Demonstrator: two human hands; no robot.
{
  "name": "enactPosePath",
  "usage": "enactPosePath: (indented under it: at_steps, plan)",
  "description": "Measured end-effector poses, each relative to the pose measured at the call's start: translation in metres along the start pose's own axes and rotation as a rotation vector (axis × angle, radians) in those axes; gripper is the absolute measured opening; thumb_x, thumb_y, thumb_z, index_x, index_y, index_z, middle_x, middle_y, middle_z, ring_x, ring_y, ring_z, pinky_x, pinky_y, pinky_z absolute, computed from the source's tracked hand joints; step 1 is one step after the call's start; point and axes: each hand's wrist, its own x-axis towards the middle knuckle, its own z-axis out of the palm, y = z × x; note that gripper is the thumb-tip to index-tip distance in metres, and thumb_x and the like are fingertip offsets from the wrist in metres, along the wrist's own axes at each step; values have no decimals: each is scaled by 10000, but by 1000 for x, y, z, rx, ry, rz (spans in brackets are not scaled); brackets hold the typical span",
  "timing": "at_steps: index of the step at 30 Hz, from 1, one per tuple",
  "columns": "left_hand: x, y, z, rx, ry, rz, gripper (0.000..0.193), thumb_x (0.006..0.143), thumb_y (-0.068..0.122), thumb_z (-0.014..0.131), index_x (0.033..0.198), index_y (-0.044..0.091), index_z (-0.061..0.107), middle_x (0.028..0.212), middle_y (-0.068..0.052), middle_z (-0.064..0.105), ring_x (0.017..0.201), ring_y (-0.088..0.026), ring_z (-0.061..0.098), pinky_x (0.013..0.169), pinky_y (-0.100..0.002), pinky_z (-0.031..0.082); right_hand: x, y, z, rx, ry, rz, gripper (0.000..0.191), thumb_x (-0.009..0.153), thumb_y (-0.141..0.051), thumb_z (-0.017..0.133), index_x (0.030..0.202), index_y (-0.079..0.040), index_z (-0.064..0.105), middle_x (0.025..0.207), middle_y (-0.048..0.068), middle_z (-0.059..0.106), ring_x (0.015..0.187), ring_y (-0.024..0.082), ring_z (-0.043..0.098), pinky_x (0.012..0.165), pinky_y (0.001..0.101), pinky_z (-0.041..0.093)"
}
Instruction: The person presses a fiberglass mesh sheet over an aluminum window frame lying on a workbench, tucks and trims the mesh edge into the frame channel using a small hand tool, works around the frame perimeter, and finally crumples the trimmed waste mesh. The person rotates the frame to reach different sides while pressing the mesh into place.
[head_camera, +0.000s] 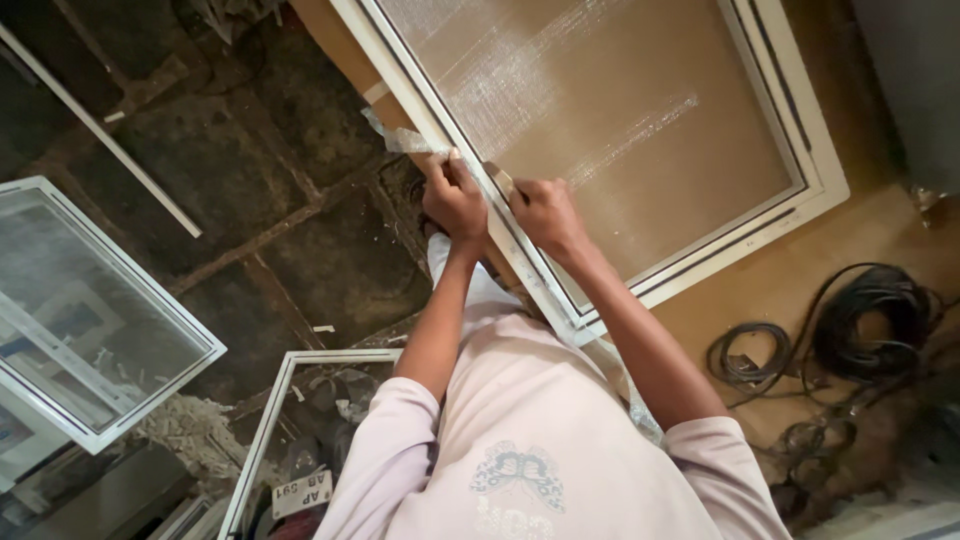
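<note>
Left hand (455, 200) pinches loose mesh (400, 140) at the white screen frame's (560, 290) edge near frame centre; right hand (545, 213) grips a small tool (500, 180) pressed beside it.

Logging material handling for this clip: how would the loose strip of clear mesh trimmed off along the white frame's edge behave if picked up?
The clear mesh strip looks thin and crumpled, so probably floppy and very light. It curls away from the white screen frame beside the left hand, so it would likely drape rather than hold shape. Its woven surface probably grips easily.

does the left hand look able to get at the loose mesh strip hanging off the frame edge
Probably yes: the left hand sits on the white frame right beside the loose mesh strip, with nothing between them.
</note>
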Motion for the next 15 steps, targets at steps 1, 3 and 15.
enactPosePath:
  at_steps: [1,3,15]
  plan:
    - [0,-2,0,8,-2,-6,165,1035,217,629,1030,53,639,842,-166,726,755,-350,723,660,-432,544,-4,2,-3,-3,-14,-14,193,912,-171,621,875,-8,718,775,277,631,707,444,664,644,487,530]
    - [-1,-5,0,14,2,-4,162,1042,217,621,1035,55,630,835,-169,719,763,-358,719,662,-440,539,-14,5,-9,-4,-46,-17,194,924,-171,617,878,-10,715,766,273,628,685,436,664,635,484,528]
    - [-8,-13,2,-60,5,34,177,1065,218,570,1077,42,579,878,-153,708,781,-337,727,640,-412,540,-134,42,-49,-84,-117,54,169,937,-162,635,885,-29,727,693,228,637,598,404,642,581,470,518]
